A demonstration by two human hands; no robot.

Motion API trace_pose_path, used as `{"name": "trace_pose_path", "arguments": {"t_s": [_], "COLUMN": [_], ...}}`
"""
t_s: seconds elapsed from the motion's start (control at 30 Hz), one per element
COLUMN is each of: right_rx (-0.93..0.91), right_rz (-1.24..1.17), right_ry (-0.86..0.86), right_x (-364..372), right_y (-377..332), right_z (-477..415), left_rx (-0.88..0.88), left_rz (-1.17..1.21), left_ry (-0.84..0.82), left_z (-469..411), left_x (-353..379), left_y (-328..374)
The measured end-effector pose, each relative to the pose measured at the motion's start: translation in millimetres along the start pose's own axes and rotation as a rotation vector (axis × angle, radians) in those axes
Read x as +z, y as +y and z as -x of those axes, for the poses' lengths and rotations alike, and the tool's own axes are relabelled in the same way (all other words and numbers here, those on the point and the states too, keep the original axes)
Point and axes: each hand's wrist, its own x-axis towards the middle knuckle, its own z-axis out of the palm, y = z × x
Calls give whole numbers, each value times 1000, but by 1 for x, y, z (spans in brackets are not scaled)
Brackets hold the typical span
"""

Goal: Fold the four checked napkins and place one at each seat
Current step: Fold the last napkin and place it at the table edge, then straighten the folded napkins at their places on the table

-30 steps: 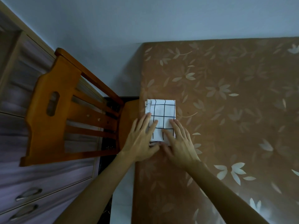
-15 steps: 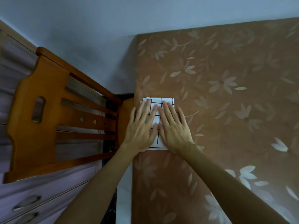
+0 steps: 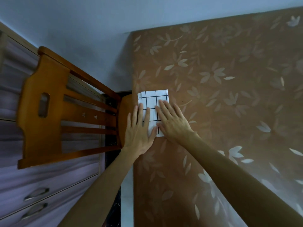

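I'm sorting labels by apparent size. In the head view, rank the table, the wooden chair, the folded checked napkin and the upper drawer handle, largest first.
1. table, cut off by the frame
2. wooden chair
3. checked napkin, partly covered
4. upper drawer handle, clearly smallest

**A dining corner in a home**

This looks like a domestic dining room. A table [image 3: 229,112] covered with a brown cloth printed with pale flowers and leaves fills the right side. A wooden slat-back chair [image 3: 42,125] is pushed in at its left edge. A folded checked napkin [image 3: 153,99] lies on the cloth just beside that seat. Farther left stands a chest of drawers [image 3: 54,179] with curved metal handles [image 3: 36,193] (its front looks purplish in the dim light). A plain pale wall [image 3: 98,22] runs behind the table's far edge.
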Motion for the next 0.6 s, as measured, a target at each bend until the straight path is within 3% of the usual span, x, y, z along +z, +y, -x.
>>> {"name": "trace_pose_path", "arguments": {"t_s": [0.3,0.6], "right_rx": [165,326], "right_rz": [-220,-205], "right_ry": [33,-3], "right_x": [-18,-62], "right_y": [-21,-23], "right_z": [73,181], "left_rx": [13,119], "left_rz": [9,-22], "left_ry": [-8,-92], "left_z": [44,105], "left_x": [-35,-82], "left_y": [10,45]}}
